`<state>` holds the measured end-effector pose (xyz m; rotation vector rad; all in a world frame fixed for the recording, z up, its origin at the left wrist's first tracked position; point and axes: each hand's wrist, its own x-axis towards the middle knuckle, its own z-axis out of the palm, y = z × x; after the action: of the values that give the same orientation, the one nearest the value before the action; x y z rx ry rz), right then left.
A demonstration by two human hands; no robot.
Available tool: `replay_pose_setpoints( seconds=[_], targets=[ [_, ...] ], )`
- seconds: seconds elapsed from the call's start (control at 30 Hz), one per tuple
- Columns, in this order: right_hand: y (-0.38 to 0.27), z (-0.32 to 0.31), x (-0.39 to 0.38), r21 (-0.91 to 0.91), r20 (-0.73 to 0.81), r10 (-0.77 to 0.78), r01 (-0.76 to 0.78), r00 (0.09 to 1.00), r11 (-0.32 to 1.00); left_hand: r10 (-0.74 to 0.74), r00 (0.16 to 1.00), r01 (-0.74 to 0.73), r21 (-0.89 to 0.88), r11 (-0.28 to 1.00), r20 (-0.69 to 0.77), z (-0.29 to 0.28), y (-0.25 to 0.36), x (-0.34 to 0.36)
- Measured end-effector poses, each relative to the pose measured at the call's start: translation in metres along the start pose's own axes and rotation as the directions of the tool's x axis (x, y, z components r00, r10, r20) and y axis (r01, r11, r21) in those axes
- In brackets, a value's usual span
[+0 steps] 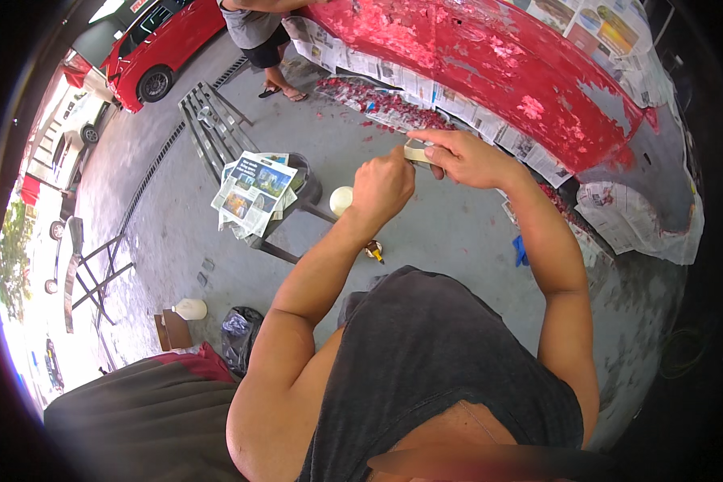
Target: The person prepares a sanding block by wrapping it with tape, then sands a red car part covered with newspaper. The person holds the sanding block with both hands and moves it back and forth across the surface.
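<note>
Up in front of my chest both hands meet at a pale cream roll of masking tape (pixel 416 152). My right hand (pixel 475 159) grips the roll between thumb and fingers, its index finger stretched along the far side. Closed like a fist, my left hand (pixel 384 186) presses its fingertips against the tape's left edge; its grip is partly hidden. Beyond the hands stands a car body panel (pixel 490 68) with patchy red paint, stripped to grey in places. Newspaper (pixel 526 153) hangs along its lower edge.
A metal bench (pixel 217 132) at left holds newspaper sheets (pixel 257 193), with a grey bucket (pixel 307 186) beside it. A round white item (pixel 341 200) and a yellow-tipped tool (pixel 375 251) lie below. Red paint flakes (pixel 377 100) litter the floor. Another person (pixel 257 36) stands beside the panel.
</note>
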<state>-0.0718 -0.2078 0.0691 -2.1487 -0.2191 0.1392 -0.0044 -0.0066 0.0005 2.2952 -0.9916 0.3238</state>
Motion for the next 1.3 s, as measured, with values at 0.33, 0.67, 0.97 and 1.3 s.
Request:
replay_pose_setpoints(
  seconds=[0.33,0.67,0.97,1.3],
  targets=[
    [0.032,-0.022,-0.014,-0.61,-0.264,-0.319,0.098,0.91,0.786,-0.207,0.941,0.094,-0.379,0.921,-0.269,-0.021,-0.006,-0.009],
    [0.046,-0.023,0.002,-0.593,-0.373,-0.385,0.103,0.844,0.799,-0.273,0.95,0.149,-0.551,0.821,-0.151,-0.035,0.008,-0.02],
    [0.028,-0.026,0.011,-0.515,-0.328,-0.212,0.014,0.92,0.857,-0.308,0.948,0.183,-0.649,0.739,-0.084,-0.04,0.008,-0.023],
    [0.022,-0.031,0.014,-0.449,-0.288,-0.141,-0.004,0.947,0.894,-0.284,0.956,0.156,-0.687,0.71,-0.076,-0.044,0.004,-0.023]
  ],
)
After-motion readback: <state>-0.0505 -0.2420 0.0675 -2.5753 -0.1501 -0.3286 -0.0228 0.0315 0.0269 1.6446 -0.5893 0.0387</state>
